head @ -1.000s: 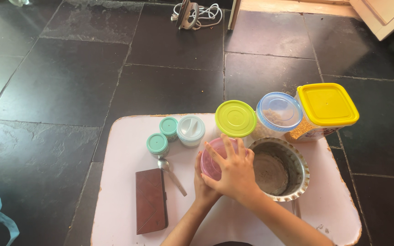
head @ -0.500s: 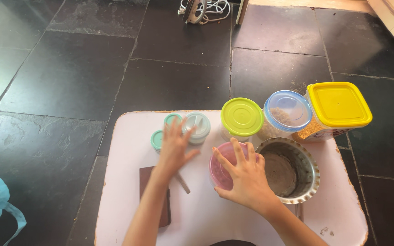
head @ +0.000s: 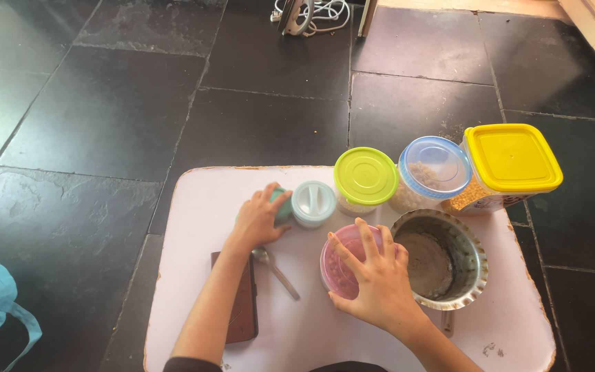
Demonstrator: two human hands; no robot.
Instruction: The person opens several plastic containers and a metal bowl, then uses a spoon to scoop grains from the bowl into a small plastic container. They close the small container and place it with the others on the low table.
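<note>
Six jars [head: 366, 177], one pot [head: 438, 257], one spoon [head: 277, 271].

single head cam, steep downward look at low pink table [head: 201, 200] and dark tiled floor [head: 105, 103], close range.

I see a square tub with a yellow lid [head: 512, 157] and printed label at the table's far right | round clear tub, blue-rimmed lid [head: 434, 167], just left of it | round tub, lime-green lid [head: 366, 176], further left | no screens or signs.
</note>
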